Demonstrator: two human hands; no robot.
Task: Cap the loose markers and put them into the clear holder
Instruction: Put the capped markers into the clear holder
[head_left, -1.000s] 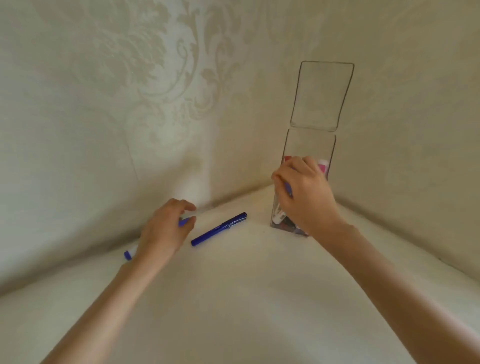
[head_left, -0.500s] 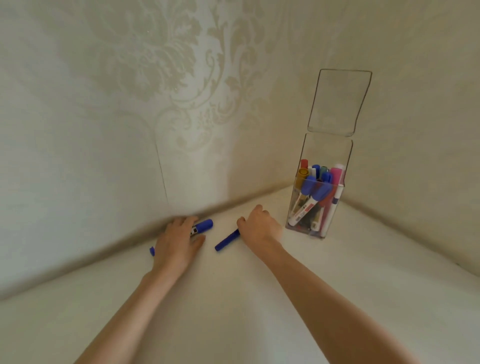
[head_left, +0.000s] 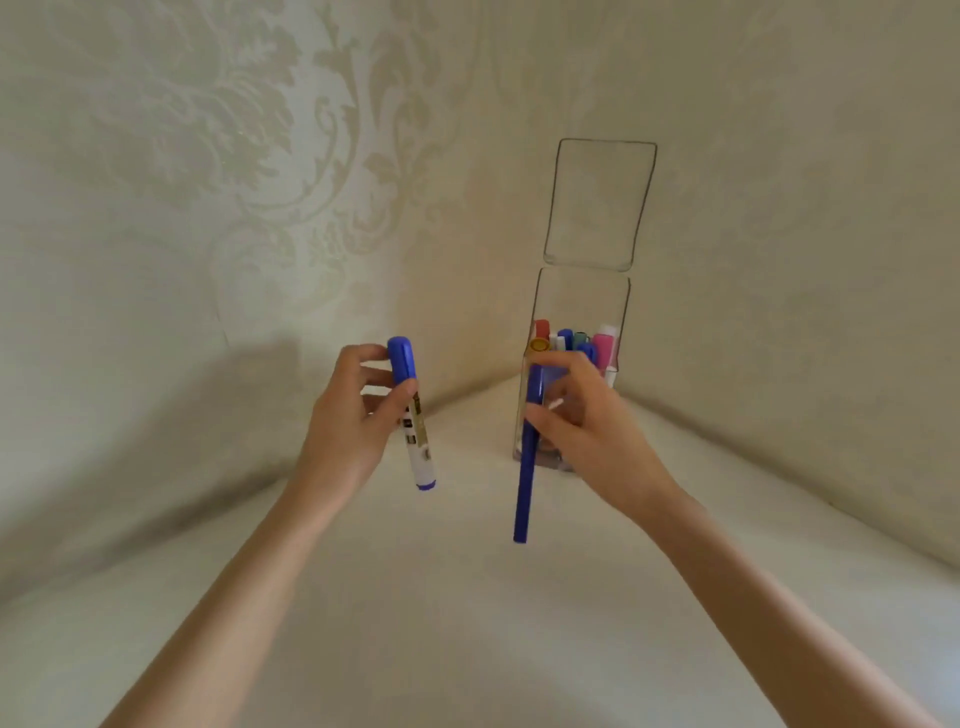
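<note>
The left hand (head_left: 353, 421) grips a white marker (head_left: 418, 441) with a blue cap, held up with the cap on top. The right hand (head_left: 592, 431) pinches a long blue pen (head_left: 523, 499), also upright, just in front of the clear holder (head_left: 582, 301). The holder's lid (head_left: 600, 202) stands open, and many colored markers (head_left: 602, 343) sit inside.

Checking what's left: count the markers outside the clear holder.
2: a blue-capped white marker gripped by the left hand; a slim blue marker in the right hand. Hands could hide more.
</note>
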